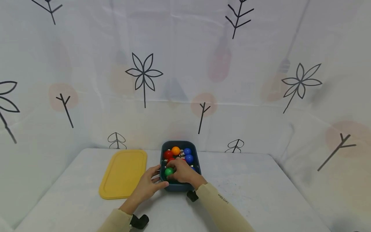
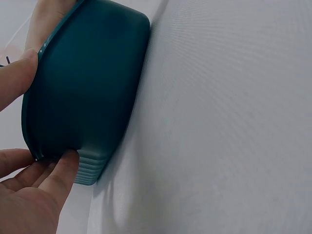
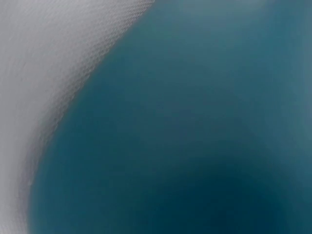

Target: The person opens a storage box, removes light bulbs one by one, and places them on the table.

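Working at a white table with a teal bin and yellow tray

Facing pale cloth printed with flowers and twigs. Wearing tiny, unreadable lettering on the right sleeve. Resting a spread left hand against the bin's side. Pinching a green bulb inside with the right hand, among red, blue and orange bulbs.

the white table is enclosed at the back and both sides by a pale, lightly creased cloth, which is printed with black line-drawn flowers, bare twigs and blurred pink patches. faint shadows are cast by soft, diffuse light.
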`<action>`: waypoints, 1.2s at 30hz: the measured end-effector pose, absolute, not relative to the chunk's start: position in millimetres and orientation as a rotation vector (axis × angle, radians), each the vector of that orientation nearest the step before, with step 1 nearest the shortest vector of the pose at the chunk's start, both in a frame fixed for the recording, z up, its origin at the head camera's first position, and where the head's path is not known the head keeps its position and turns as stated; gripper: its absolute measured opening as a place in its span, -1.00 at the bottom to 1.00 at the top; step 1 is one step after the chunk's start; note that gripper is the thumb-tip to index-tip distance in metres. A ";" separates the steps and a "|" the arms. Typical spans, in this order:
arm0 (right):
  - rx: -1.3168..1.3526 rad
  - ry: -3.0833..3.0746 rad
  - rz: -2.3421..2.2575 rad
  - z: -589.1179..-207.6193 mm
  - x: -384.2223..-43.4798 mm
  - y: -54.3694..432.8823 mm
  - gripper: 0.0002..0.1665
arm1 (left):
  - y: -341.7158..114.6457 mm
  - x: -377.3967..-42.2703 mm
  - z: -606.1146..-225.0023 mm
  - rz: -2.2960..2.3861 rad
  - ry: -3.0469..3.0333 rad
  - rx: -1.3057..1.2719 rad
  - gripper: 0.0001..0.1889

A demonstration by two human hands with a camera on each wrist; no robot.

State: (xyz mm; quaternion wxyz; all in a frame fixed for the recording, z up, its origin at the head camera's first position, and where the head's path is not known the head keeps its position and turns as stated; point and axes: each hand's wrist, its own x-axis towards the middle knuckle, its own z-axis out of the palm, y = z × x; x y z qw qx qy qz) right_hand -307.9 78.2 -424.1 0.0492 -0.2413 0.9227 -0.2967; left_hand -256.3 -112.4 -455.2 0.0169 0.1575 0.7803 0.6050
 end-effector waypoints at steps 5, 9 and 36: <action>-0.747 2.840 -0.903 -425.3 -310.2 79.3 -0.62 | -112.2 -256.8 -455.6 1.876 2.424 0.487 -0.15; -0.718 2.834 -0.915 -424.3 -310.0 80.4 -0.66 | -111.5 -256.0 -455.7 1.874 2.422 0.476 -0.16; -0.747 2.811 -1.038 -410.0 -303.4 100.5 -0.66 | -111.0 -255.3 -459.7 1.893 2.434 0.483 -0.15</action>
